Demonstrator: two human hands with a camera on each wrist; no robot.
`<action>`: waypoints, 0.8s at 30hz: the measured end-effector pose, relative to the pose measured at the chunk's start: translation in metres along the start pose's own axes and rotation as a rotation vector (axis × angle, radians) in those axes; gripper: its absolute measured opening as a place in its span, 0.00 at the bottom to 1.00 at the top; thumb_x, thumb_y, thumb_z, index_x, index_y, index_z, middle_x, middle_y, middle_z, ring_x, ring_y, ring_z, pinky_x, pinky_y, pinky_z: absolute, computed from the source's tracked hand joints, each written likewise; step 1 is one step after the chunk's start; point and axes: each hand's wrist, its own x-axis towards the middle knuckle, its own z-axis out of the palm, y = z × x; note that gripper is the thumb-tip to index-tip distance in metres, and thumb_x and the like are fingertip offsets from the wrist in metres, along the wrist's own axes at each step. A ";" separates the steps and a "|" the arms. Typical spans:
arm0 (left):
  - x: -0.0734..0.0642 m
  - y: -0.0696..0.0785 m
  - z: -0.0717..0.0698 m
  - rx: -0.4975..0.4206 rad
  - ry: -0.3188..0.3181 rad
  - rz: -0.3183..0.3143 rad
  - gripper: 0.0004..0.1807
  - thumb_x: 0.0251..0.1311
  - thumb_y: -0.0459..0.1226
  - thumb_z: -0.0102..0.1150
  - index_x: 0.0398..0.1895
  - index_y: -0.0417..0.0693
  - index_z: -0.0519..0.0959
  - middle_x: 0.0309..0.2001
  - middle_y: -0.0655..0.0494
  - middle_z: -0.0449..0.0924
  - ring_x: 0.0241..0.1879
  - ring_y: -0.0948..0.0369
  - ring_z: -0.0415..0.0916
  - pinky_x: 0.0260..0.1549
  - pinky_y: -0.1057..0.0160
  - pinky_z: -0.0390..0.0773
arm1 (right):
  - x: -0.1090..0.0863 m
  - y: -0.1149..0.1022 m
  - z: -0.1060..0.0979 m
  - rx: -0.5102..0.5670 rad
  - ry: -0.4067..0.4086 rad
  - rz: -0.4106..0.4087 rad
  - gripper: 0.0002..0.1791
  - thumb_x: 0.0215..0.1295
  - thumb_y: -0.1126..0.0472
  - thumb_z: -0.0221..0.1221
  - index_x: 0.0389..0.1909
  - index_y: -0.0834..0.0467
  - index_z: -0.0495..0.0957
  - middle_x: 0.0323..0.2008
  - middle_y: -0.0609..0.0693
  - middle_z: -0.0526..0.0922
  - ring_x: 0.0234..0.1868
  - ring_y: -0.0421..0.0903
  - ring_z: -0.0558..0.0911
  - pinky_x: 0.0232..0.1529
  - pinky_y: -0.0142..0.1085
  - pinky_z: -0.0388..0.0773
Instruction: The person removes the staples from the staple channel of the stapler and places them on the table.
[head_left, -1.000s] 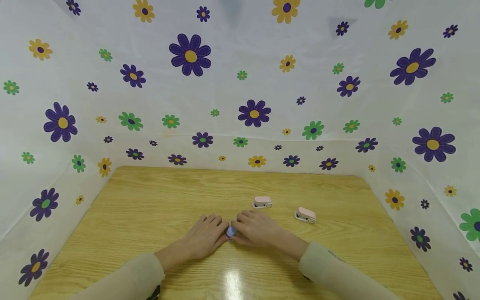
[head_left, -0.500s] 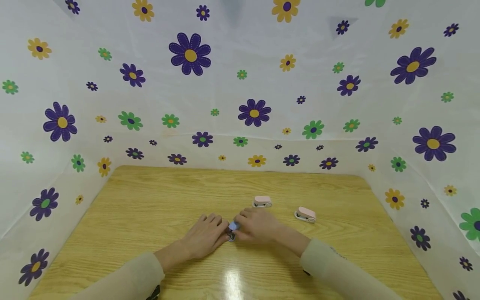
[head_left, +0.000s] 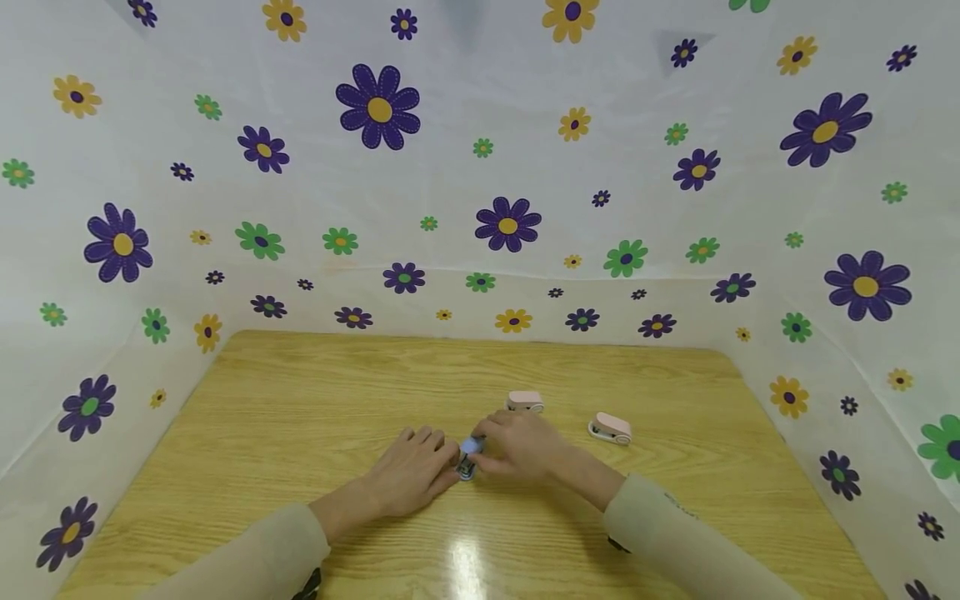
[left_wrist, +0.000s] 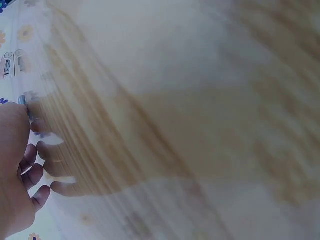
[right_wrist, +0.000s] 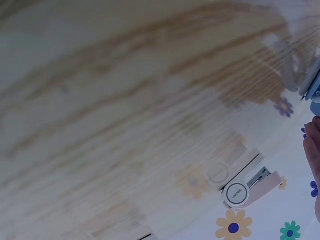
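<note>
Trainee: Where is the work item located?

Instructor: The blue stapler (head_left: 472, 446) is on the surface (head_left: 315, 392), between the two grips and directly in front of the person. Its cover lies toward the far end; inner parts show at the near end, too small to identify.

Trainee: State the condition of each grip.

Instructor: The left grip (head_left: 411, 473) pinches the stapler from its left side, probably to prevent the base from shifting. The right grip (head_left: 525, 446) pinches the cover from the opposite side, most likely to control its angle while the base is steadied.

Trainee: And the adjacent items?

Instructor: One pink stapler (head_left: 525, 400) is just beyond the right grip, which partly hides it. A second pink stapler (head_left: 611, 427) is farther right, touched by neither grip. Presumably both are set aside to avoid obstructing the two-handed work.

Trainee: What encloses the station?

Instructor: White flowered sheeting (head_left: 300, 187) borders the far edge and both sides, perhaps to screen the background.
</note>
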 end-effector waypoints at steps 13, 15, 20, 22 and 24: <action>0.004 0.009 -0.002 0.008 -0.062 -0.058 0.16 0.79 0.57 0.49 0.43 0.57 0.72 0.35 0.63 0.70 0.34 0.65 0.61 0.36 0.66 0.59 | 0.000 -0.006 -0.004 0.135 0.025 0.051 0.13 0.73 0.50 0.64 0.48 0.54 0.85 0.44 0.47 0.92 0.42 0.43 0.90 0.39 0.27 0.83; 0.004 0.010 -0.001 0.006 -0.064 -0.069 0.17 0.79 0.57 0.49 0.43 0.56 0.72 0.35 0.63 0.70 0.35 0.64 0.61 0.37 0.65 0.60 | 0.000 -0.007 -0.004 0.150 0.030 0.060 0.13 0.73 0.49 0.64 0.48 0.54 0.85 0.44 0.47 0.93 0.42 0.43 0.91 0.39 0.28 0.84; 0.005 0.015 0.001 -0.002 -0.065 -0.122 0.14 0.76 0.53 0.53 0.42 0.54 0.73 0.32 0.63 0.66 0.33 0.64 0.59 0.35 0.65 0.59 | 0.000 -0.005 -0.001 0.248 0.028 0.093 0.13 0.74 0.50 0.64 0.47 0.54 0.84 0.43 0.47 0.93 0.41 0.42 0.92 0.40 0.27 0.84; 0.005 0.017 0.001 -0.001 -0.053 -0.141 0.13 0.73 0.50 0.55 0.42 0.52 0.73 0.32 0.62 0.66 0.32 0.63 0.59 0.34 0.65 0.60 | 0.000 -0.004 0.000 0.299 0.018 0.118 0.12 0.75 0.50 0.64 0.48 0.55 0.84 0.42 0.47 0.93 0.40 0.41 0.92 0.39 0.26 0.84; 0.005 0.019 0.000 0.011 -0.029 -0.152 0.12 0.70 0.48 0.57 0.42 0.51 0.74 0.32 0.61 0.68 0.32 0.63 0.61 0.34 0.65 0.62 | 0.000 -0.004 -0.001 0.339 0.013 0.141 0.12 0.75 0.51 0.64 0.48 0.55 0.84 0.42 0.48 0.93 0.39 0.41 0.91 0.38 0.26 0.84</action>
